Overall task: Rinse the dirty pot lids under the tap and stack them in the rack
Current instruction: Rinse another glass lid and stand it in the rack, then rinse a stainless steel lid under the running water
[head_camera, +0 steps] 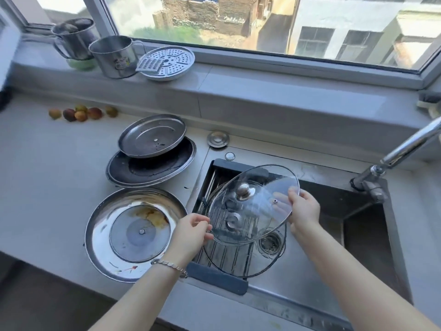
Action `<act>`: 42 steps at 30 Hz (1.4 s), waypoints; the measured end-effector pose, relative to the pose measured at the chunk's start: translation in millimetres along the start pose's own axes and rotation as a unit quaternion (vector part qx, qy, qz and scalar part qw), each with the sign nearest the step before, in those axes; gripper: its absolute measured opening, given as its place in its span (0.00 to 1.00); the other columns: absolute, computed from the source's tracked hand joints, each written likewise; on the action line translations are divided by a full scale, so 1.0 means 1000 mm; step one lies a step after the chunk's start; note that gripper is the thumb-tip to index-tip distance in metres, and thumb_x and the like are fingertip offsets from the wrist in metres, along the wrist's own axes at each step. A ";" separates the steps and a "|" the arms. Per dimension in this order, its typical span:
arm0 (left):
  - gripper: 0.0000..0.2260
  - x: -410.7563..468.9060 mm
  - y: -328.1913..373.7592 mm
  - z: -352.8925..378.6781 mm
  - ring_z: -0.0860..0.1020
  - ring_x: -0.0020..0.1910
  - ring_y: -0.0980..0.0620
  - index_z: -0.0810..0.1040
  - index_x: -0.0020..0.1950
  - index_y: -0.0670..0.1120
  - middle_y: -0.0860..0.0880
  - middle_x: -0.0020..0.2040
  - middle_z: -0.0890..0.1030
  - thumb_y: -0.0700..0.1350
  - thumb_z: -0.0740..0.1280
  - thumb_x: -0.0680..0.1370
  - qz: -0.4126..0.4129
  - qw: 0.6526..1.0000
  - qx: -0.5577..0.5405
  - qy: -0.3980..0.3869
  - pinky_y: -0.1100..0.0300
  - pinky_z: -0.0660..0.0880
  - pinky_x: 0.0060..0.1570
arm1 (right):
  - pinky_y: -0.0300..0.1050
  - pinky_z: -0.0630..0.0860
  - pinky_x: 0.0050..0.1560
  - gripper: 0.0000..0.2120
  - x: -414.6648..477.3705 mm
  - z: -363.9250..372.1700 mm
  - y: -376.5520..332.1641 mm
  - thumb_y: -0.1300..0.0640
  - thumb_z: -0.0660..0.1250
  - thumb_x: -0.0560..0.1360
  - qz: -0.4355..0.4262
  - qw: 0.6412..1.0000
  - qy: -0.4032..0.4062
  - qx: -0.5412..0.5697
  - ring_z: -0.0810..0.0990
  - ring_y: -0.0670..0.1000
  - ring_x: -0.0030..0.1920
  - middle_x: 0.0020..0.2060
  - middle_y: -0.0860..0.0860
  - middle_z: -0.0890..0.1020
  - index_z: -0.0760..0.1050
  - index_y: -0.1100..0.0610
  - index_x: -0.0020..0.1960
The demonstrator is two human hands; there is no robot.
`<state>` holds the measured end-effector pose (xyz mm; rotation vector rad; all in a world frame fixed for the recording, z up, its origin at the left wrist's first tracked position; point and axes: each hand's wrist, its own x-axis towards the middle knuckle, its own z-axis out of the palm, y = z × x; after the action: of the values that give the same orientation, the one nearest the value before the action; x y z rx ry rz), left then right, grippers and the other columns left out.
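We hold the glass lid [253, 204] tilted over the rack [216, 278], left hand [191, 232] pinching its left rim, right hand [303, 211] gripping the right. A second lid [238, 263] lies in the rack beneath. Stained metal lids [114, 211] crowd the worktop [47, 175]; the tap [405, 149] stands rightward.

Nothing here can be read as text, not a word, brand or number. The only printed mark in sight is a small dark decal on the side of the steel mug [114, 57], far left on the windowsill, and it's too blurred to make out.
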<state>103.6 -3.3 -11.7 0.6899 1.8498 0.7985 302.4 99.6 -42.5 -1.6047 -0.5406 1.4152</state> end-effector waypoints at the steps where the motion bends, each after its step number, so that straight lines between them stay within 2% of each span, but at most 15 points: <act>1: 0.10 0.002 -0.002 -0.002 0.79 0.35 0.53 0.74 0.43 0.47 0.46 0.43 0.80 0.37 0.57 0.79 0.001 1.000 0.003 -0.001 0.61 0.76 0.38 | 0.44 0.81 0.30 0.06 0.002 0.006 0.005 0.59 0.63 0.78 0.003 1.000 0.004 -0.002 0.79 0.57 0.37 0.46 0.59 0.79 0.74 0.58 0.44; 5: 0.10 0.010 -0.007 -0.013 0.80 0.37 0.52 0.75 0.43 0.48 0.45 0.44 0.81 0.38 0.58 0.78 0.001 1.000 0.004 -0.008 0.54 0.75 0.43 | 0.39 0.79 0.27 0.09 0.003 0.024 0.021 0.59 0.60 0.79 0.010 1.000 -0.025 -0.005 0.79 0.53 0.33 0.40 0.54 0.78 0.72 0.62 0.57; 9: 0.10 0.019 -0.007 -0.020 0.79 0.35 0.54 0.75 0.43 0.46 0.46 0.43 0.80 0.37 0.57 0.79 0.007 1.000 0.000 -0.010 0.59 0.75 0.38 | 0.37 0.79 0.28 0.08 0.002 0.031 0.032 0.61 0.56 0.81 0.031 0.999 -0.036 0.015 0.81 0.47 0.28 0.41 0.57 0.80 0.68 0.59 0.59; 12: 0.10 0.025 -0.008 -0.023 0.79 0.36 0.54 0.75 0.44 0.46 0.46 0.44 0.80 0.37 0.57 0.79 0.005 1.000 0.003 -0.012 0.63 0.74 0.36 | 0.42 0.80 0.35 0.12 0.007 0.027 0.039 0.60 0.55 0.81 0.045 0.993 -0.027 -0.107 0.80 0.52 0.35 0.41 0.57 0.78 0.65 0.63 0.63; 15: 0.09 0.028 -0.010 -0.021 0.79 0.38 0.53 0.75 0.45 0.46 0.45 0.45 0.80 0.38 0.57 0.79 0.001 1.000 0.011 -0.017 0.64 0.74 0.36 | 0.50 0.73 0.51 0.20 0.012 0.014 0.043 0.54 0.56 0.79 0.020 0.899 0.006 -0.436 0.78 0.60 0.51 0.54 0.62 0.77 0.65 0.66 0.65; 19: 0.10 0.029 -0.013 -0.018 0.79 0.39 0.53 0.74 0.43 0.47 0.46 0.45 0.80 0.38 0.57 0.79 0.000 1.000 0.012 -0.018 0.64 0.73 0.35 | 0.49 0.71 0.53 0.24 0.008 0.003 0.036 0.47 0.56 0.79 -0.031 0.792 -0.004 -0.610 0.74 0.61 0.58 0.61 0.61 0.70 0.66 0.64 0.66; 21: 0.10 0.029 -0.017 -0.019 0.79 0.38 0.53 0.75 0.42 0.48 0.46 0.44 0.80 0.37 0.57 0.79 0.003 1.000 0.026 -0.017 0.62 0.74 0.38 | 0.50 0.72 0.53 0.28 0.004 0.003 0.031 0.48 0.59 0.78 -0.093 0.732 -0.003 -0.675 0.72 0.60 0.59 0.62 0.60 0.66 0.57 0.62 0.72; 23: 0.10 0.030 -0.024 -0.024 0.79 0.39 0.51 0.75 0.42 0.48 0.45 0.44 0.80 0.37 0.58 0.78 0.005 0.999 0.038 -0.002 0.57 0.75 0.42 | 0.49 0.71 0.54 0.30 -0.004 0.012 0.027 0.54 0.61 0.77 -0.186 0.707 -0.043 -0.680 0.69 0.58 0.60 0.62 0.59 0.65 0.53 0.60 0.74; 25: 0.08 0.031 -0.032 -0.037 0.78 0.46 0.47 0.77 0.44 0.46 0.45 0.45 0.80 0.36 0.60 0.77 0.016 0.997 0.063 0.046 0.52 0.74 0.50 | 0.47 0.71 0.54 0.22 -0.017 0.027 0.023 0.57 0.61 0.76 -0.229 0.720 -0.132 -0.642 0.71 0.55 0.59 0.60 0.55 0.69 0.63 0.56 0.70; 27: 0.09 0.033 -0.042 -0.055 0.73 0.57 0.44 0.77 0.53 0.43 0.42 0.55 0.77 0.37 0.62 0.75 0.041 0.979 0.147 0.137 0.50 0.69 0.60 | 0.45 0.73 0.50 0.15 -0.035 0.045 0.023 0.56 0.60 0.77 -0.241 0.722 -0.225 -0.608 0.75 0.51 0.51 0.52 0.50 0.74 0.72 0.54 0.62; 29: 0.19 0.031 -0.052 -0.075 0.62 0.69 0.41 0.71 0.64 0.39 0.39 0.68 0.66 0.38 0.64 0.74 0.039 0.945 0.222 0.239 0.49 0.59 0.69 | 0.44 0.72 0.46 0.12 -0.053 0.059 0.027 0.54 0.59 0.77 -0.258 0.699 -0.309 -0.591 0.73 0.47 0.44 0.44 0.46 0.74 0.74 0.53 0.60; 32: 0.31 0.028 -0.071 -0.100 0.49 0.75 0.38 0.58 0.71 0.34 0.35 0.75 0.52 0.39 0.66 0.72 0.007 0.898 0.271 0.346 0.46 0.48 0.72 | 0.45 0.74 0.49 0.12 -0.078 0.073 0.037 0.54 0.59 0.77 -0.272 0.642 -0.415 -0.584 0.73 0.48 0.44 0.43 0.48 0.76 0.76 0.53 0.58; 34: 0.35 0.031 -0.083 -0.112 0.51 0.74 0.36 0.53 0.73 0.32 0.35 0.75 0.51 0.42 0.68 0.73 -0.065 0.910 0.203 0.356 0.44 0.51 0.72 | 0.46 0.75 0.51 0.12 -0.089 0.077 0.043 0.56 0.60 0.77 -0.272 0.612 -0.456 -0.586 0.76 0.49 0.46 0.46 0.49 0.80 0.76 0.53 0.58; 37: 0.29 0.035 -0.091 -0.128 0.66 0.66 0.32 0.58 0.69 0.30 0.31 0.69 0.64 0.48 0.64 0.77 -0.182 0.917 0.047 0.351 0.44 0.64 0.63 | 0.47 0.76 0.52 0.13 -0.095 0.075 0.051 0.57 0.59 0.77 -0.271 0.597 -0.472 -0.589 0.78 0.51 0.49 0.49 0.50 0.82 0.77 0.54 0.58; 42: 0.20 0.025 -0.102 -0.133 0.71 0.60 0.31 0.69 0.61 0.29 0.29 0.61 0.72 0.45 0.52 0.82 -0.173 0.910 0.039 0.375 0.46 0.67 0.58 | 0.46 0.76 0.52 0.13 -0.086 0.062 0.056 0.56 0.58 0.77 -0.258 0.595 -0.463 -0.604 0.79 0.50 0.49 0.50 0.50 0.82 0.77 0.53 0.58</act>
<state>-39.7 -77.8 -62.2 0.0629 2.6102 0.8140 209.9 23.5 -38.8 -1.1143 -2.8164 1.2997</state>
